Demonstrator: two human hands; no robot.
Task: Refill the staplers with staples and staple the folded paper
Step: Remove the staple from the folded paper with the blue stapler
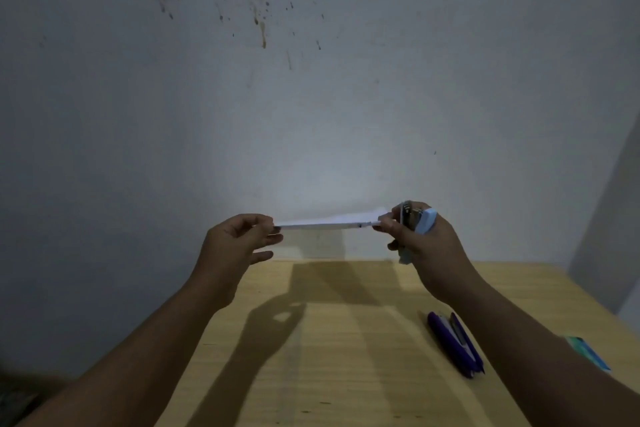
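Purple plastic stapler (456, 344) lies hinged open on the pale wooden table (311, 357), nearest the camera, with a teal flat packet (588, 352) to its right. Above the table's far edge, left hand (239, 239) pinches the left end of the folded white paper (325, 222). Right hand (420, 236) grips a light-blue stapler (420, 224), its mouth at the paper's right end.

You had no readable text, label, brand or number in view. Marking on light blue stapler (424, 221) metal was too blurred to read.
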